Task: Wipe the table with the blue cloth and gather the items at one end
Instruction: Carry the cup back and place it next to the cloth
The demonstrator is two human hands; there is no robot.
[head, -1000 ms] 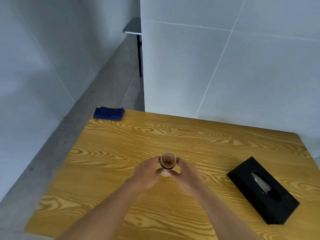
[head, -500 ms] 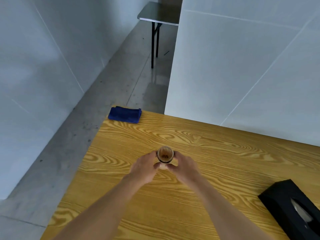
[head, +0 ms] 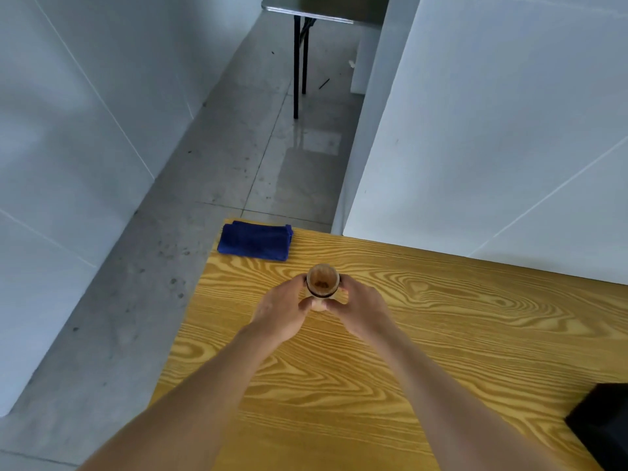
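A small brown cylindrical jar [head: 322, 281] is being gripped upright near the yellow wood-grain table's [head: 441, 334] far-left corner, fingers of left hand [head: 283, 311] and right hand [head: 362, 309] curled against it, just near of the folded blue cloth [head: 255, 240].

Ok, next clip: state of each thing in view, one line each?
Blue cloth: folded, lying untouched at the table's far left corner.
Cup: upright, open-topped, held between both hands.
Left hand: closed on the cup.
Right hand: closed on the cup.
Black box: on the table, cut off by the frame's right edge.
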